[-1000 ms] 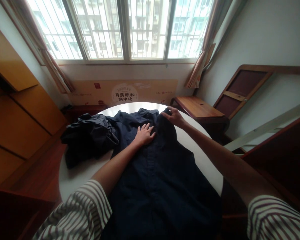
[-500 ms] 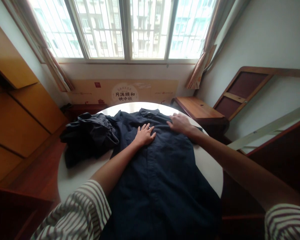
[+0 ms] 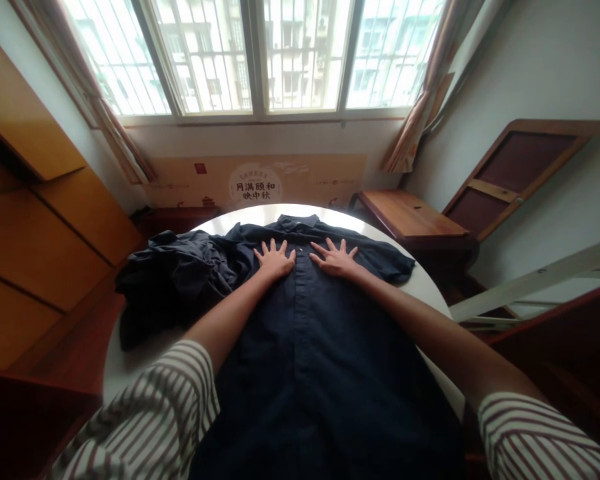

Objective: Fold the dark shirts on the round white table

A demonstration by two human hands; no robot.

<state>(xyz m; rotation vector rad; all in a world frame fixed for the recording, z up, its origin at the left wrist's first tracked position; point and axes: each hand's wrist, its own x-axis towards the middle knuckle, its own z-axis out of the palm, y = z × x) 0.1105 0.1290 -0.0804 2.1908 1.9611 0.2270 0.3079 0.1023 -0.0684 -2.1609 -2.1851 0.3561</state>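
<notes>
— Across the round white table (image 3: 255, 215), what to note first?

— Dark blue shirt (image 3: 350, 360), laid out front side up, with collar (image 3: 299, 223) near the far rim and button placket (image 3: 303, 327) straight down the middle. Cut off at the bottom of the view.

— And the hands?

— Both open, palms down on the cloth. Left hand (image 3: 276, 259) on the chest of the shirt, just left of the placket, fingers fanned wide. Right hand (image 3: 336, 259) at about the same height, just right of the placket, spread likewise. Bare forearms behind, coming out of striped sleeves (image 3: 167, 393).

— To either side of the shirt?

— On the right, shirt sleeve (image 3: 390, 260) stretched out toward the rim. On the left, rumpled dark cloth (image 3: 180, 270) in a heap, touching the shirt. Separate garment or part of the same one? Cannot tell.

— Farther out?

— Past the right rim, low wooden stand (image 3: 413, 213) with a brown top, and behind, slanted wooden frame (image 3: 510, 173) with dark panels. Beyond the far rim, pale printed banner (image 3: 330, 173) low down; above, barred window (image 3: 305, 60) between curtains (image 3: 120, 137). Far left, yellow-brown cabinets (image 3: 35, 227).
</notes>
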